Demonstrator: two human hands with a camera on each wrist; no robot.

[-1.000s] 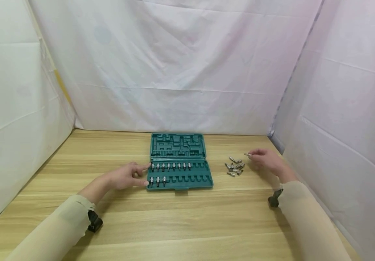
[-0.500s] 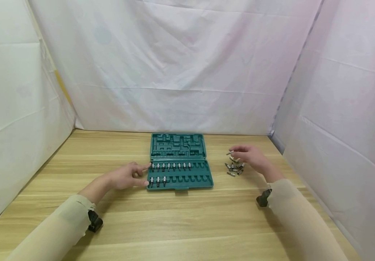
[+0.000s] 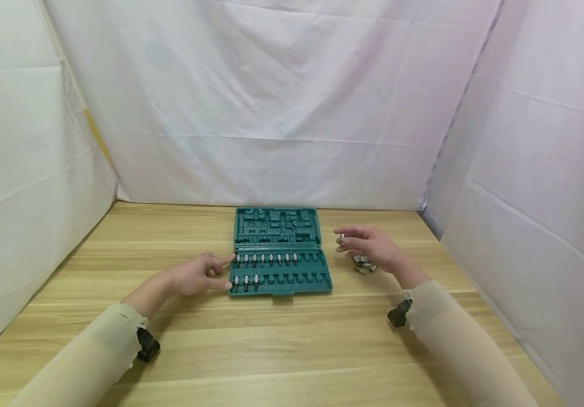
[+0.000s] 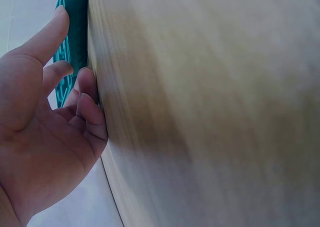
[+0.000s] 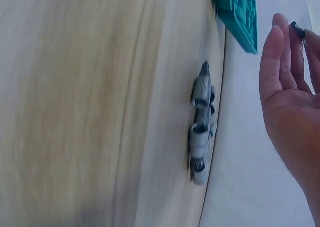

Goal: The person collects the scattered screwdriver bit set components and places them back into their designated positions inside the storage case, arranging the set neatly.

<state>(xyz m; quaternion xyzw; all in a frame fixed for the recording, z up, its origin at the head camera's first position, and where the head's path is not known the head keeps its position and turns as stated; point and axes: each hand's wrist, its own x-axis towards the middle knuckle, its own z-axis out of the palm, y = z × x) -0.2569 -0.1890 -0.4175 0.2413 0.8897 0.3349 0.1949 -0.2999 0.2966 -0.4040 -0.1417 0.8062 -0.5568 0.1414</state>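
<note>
A green plastic tool case [image 3: 282,271] lies unfolded on the table, its lid at the back. Silver bit sockets [image 3: 270,259] with dark tips fill most of the back row and the left end of the front row. My left hand [image 3: 192,276] touches the case's left edge with thumb and index finger extended; its other fingers are curled in the left wrist view. My right hand [image 3: 373,247] pinches one bit socket [image 3: 341,239] between thumb and fingers, raised just right of the case. Under that hand lies a loose pile of bit sockets [image 3: 365,263], partly hidden by it.
The wooden table [image 3: 271,350] ends at a white cloth wall [image 3: 271,113] behind, with more cloth at both sides. Unfilled slots [image 3: 299,278] show at the right of the case's front row and at the right end of its back row.
My right hand has carried the bit socket leftward over the pile toward the case, and the socket has turned from lying flat to more upright. My left hand and the case have stayed put.
</note>
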